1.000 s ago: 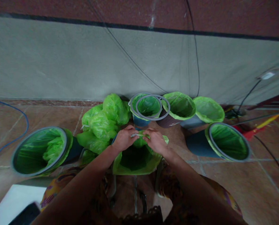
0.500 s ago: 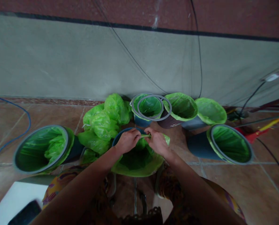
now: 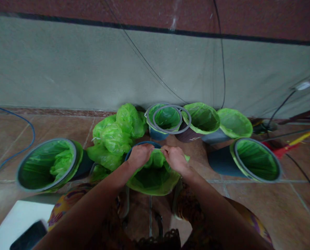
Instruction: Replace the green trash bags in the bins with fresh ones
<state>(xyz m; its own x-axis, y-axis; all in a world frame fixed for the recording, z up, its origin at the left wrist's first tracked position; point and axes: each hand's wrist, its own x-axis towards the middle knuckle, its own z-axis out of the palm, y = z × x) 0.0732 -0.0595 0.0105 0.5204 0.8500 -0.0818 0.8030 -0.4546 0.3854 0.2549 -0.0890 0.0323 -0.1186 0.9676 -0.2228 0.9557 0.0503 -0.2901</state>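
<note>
Between my knees stands a blue trash bin [image 3: 130, 150], its mouth largely covered by a green trash bag [image 3: 155, 190] that hangs over the near side. My left hand [image 3: 141, 155] is closed on the bag's far edge. Close beside it, my right hand [image 3: 174, 157] pinches the same edge, and a short taut strip of plastic spans the gap between them. Inside the bag it is dark, and no contents can be made out. Much of the bin's body is hidden by the bag and my arms.
Crumpled green bags [image 3: 115, 135] are heaped at the left. Lined bins stand at left [image 3: 19, 177], right [image 3: 222, 161] and along the wall. Two loose grey rings [image 3: 187, 119] rest on one bin. A phone [image 3: 30, 236] lies on a white surface. Cables cross the floor and wall.
My hands have drawn slightly apart along the bag's edge. The strip between them is now straighter, and the bag's far side is spread wider inside the bin.
</note>
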